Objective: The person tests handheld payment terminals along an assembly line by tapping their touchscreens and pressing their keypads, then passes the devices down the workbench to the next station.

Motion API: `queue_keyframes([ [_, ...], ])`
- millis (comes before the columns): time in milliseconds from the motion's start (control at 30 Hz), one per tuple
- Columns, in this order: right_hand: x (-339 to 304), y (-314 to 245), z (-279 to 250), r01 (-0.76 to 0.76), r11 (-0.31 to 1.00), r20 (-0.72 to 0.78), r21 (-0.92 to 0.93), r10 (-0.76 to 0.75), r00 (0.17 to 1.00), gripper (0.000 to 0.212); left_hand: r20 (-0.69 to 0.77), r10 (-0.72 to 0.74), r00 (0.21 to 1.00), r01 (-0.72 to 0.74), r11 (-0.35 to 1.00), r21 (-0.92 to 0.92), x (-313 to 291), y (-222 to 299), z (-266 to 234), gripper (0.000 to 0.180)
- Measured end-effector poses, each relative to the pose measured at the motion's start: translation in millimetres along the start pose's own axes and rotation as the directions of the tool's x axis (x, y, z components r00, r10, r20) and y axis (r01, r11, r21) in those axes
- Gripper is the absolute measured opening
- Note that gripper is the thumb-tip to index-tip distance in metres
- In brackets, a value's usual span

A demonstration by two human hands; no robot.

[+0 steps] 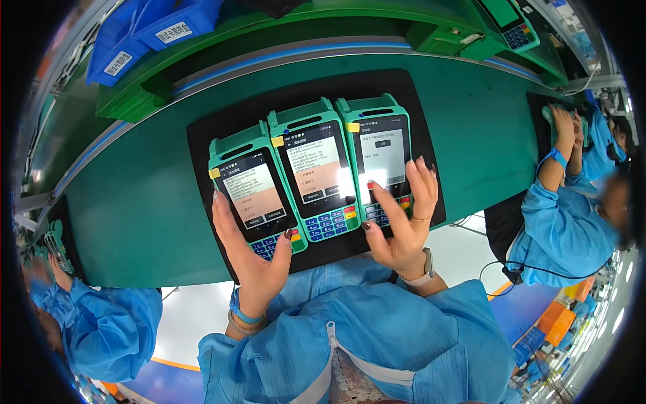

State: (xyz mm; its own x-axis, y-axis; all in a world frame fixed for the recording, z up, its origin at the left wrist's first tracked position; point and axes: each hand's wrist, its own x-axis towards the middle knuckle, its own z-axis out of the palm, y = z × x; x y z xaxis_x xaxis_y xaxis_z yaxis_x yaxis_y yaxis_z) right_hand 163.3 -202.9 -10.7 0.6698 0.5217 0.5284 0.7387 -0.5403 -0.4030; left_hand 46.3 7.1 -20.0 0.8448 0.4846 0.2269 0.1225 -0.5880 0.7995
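Observation:
Three green card payment terminals lie side by side on a black mat [202,145], their screens lit and a small yellow sticker at each screen's upper left. My left hand [252,259] rests around the lower part of the left terminal [252,192], fingers along its left edge and thumb over its keypad. The middle terminal [316,168] stands untouched between my hands. Over the right terminal [380,148] my right hand [404,229] is spread, its index fingertip at the lower screen and its thumb by the keypad. That terminal's screen looks greyer than the other two.
A green table [151,195] carries the mat. Blue bins [168,23] sit on the green shelf [323,34] at the far side, with another terminal [515,27] at the far right. Co-workers in blue smocks sit at right [558,222] and left [111,330], handling similar devices.

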Motion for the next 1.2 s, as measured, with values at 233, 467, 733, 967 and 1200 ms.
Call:
queue_keyframes([
  [233, -12, 13, 14, -0.084, 0.964, -0.124, 0.252, 0.119, 0.985, 0.065, -0.023, -0.014, 1.0, 0.013, 0.999, -0.044, 1, -2, 0, 0.093],
  [467, -11, 13, 12, -0.106, 0.96, -0.105, 0.26, 0.138, 0.985, 0.061, -0.018, -0.006, 1.0, 0.006, 1.0, -0.004, 1, -3, 1, 0.093],
  [733, -9, 10, 13, -0.089, 0.968, -0.113, 0.233, 0.118, 0.987, 0.055, -0.018, 0.0, 1.0, 0.001, 0.999, 0.033, 4, 2, 2, 0.096],
  [967, -2, 3, 12, -0.122, 0.975, -0.067, 0.185, 0.136, 0.988, 0.051, -0.024, 0.021, 0.999, -0.02, 0.998, 0.068, 4, 2, 0, 0.097],
  [1200, 0, 1, 12, -0.189, 0.969, -0.05, 0.157, 0.199, 0.979, 0.057, -0.025, 0.027, 0.999, -0.026, 0.999, 0.031, 4, -1, 1, 0.096],
])
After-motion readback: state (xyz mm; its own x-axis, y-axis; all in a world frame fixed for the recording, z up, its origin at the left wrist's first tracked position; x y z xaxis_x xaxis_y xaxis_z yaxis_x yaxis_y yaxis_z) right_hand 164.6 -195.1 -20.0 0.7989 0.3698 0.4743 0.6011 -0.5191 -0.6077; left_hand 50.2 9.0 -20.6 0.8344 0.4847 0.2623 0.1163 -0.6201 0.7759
